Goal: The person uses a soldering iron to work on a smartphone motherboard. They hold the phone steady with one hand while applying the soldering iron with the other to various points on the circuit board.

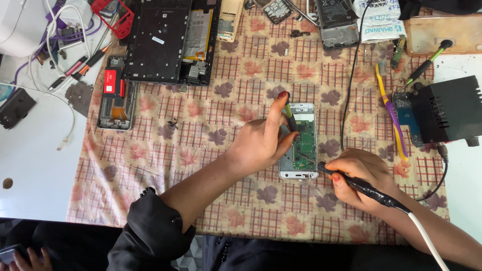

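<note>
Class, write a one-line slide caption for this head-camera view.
Left hand steadies an opened phone while right hand applies a soldering iron.

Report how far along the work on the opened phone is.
Done: the small white phone lies with its back off and its green circuit board exposed. In hand: the left hand steadies it with a thin yellow-handled tool, while the right hand holds a black soldering iron, tip at the board's lower edge. Left: the phone is open and no cover is on it.
</note>
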